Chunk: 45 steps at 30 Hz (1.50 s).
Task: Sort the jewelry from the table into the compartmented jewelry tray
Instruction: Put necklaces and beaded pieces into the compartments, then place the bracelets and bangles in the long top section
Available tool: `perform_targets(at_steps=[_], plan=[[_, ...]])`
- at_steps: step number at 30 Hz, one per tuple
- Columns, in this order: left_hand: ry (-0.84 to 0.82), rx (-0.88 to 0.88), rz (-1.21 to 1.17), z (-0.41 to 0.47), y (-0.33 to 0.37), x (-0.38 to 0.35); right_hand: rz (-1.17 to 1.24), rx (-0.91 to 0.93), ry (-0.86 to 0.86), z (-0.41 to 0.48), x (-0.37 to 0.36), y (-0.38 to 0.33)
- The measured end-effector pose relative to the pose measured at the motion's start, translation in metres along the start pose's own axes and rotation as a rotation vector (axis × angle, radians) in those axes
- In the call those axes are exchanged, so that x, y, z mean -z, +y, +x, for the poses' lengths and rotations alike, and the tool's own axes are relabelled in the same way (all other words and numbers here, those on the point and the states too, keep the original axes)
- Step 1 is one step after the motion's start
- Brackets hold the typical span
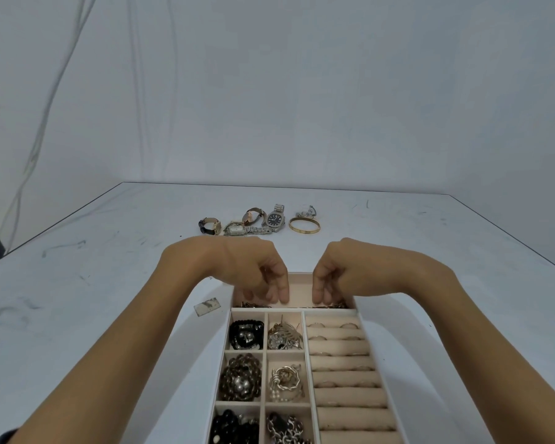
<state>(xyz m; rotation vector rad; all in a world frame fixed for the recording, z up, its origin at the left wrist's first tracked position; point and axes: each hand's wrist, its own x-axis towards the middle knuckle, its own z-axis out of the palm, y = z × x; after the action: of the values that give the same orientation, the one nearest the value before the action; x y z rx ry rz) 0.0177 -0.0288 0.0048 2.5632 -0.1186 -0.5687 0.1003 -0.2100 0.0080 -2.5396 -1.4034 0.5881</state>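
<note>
In the head view, the step being carried out is judged to be the laying-out of a thin dark chain (257,305) in the long far compartment (302,288) of the jewelry tray (362,315). The left hand (260,274) and the right hand (330,277) are being held over that compartment, fingers (284,291) curled downward with tips near its floor; whether the chain is being pinched cannot be told. The chain is being seen along the compartment's near wall, its long axis running left to right. Next, a reach is probably being called for towards the watches (274,219) and gold bangle (304,225) on the surface (109,251) beyond the tray.
</note>
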Motion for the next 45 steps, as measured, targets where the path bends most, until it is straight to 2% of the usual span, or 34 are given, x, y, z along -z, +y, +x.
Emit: perform_targets(at_steps=[10, 16, 25, 31, 34, 36, 39, 42, 45], plan=[[0.004, 0.042, 0.078, 0.001, -0.004, 0.0, -0.031, -0.041, -0.029, -0.004, 0.003, 0.001], [0.011, 0.034, 0.069, 0.001, -0.005, 0.0, 0.021, -0.025, 0.013, -0.008, 0.005, 0.0], [0.0, 0.039, 0.058, 0.001, -0.006, 0.001, -0.03, -0.038, 0.009, -0.01, 0.003, -0.003], [-0.006, 0.02, 0.055, 0.0, -0.006, 0.003, 0.014, -0.01, -0.027, -0.008, 0.005, 0.004], [0.005, -0.029, 0.046, -0.002, -0.007, 0.003, 0.127, 0.056, -0.044, -0.007, 0.008, 0.01], [0.066, -0.078, 0.037, -0.003, -0.008, 0.005, 0.242, 0.103, 0.008, -0.007, 0.011, 0.015], [0.24, -0.147, -0.008, -0.001, -0.01, 0.007, 0.353, 0.126, 0.194, -0.009, 0.018, 0.024], [0.445, -0.185, -0.008, 0.004, -0.015, 0.006, 0.442, 0.088, 0.37, -0.011, 0.024, 0.036], [0.528, -0.164, 0.034, 0.012, -0.025, 0.005, 0.547, 0.013, 0.505, -0.009, 0.025, 0.047]])
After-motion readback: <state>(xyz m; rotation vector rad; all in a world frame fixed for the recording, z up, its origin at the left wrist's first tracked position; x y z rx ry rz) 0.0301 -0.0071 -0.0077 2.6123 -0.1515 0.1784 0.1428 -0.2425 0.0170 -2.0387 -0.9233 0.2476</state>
